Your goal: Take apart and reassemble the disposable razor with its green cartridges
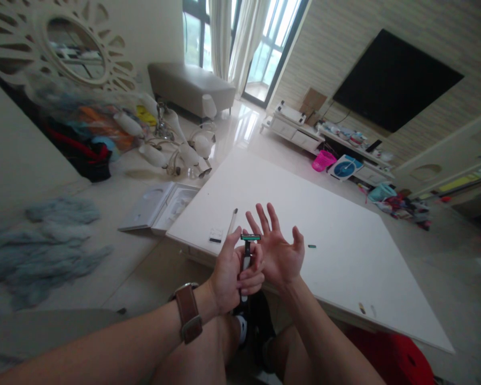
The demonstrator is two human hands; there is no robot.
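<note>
A razor (247,262) with a dark handle and a green-edged head stands upright in my left hand (228,270), whose fingers wrap round the handle. My right hand (280,251) is held palm up just beside it, fingers spread, with nothing on the palm. Both hands are over the near edge of the white table (280,187). Right of my right hand lies a small green strip (311,246). To the left, a slim white stick with a dark tip (233,219) and a small white-and-black packet (215,236) rest on the tabletop.
An opened white box (160,208) is on the floor left of the table, near a chandelier (180,144). Two small items (362,308) lie near the table's front right. Something red (393,355) stands below that edge. A grey bench (190,88) is by the window.
</note>
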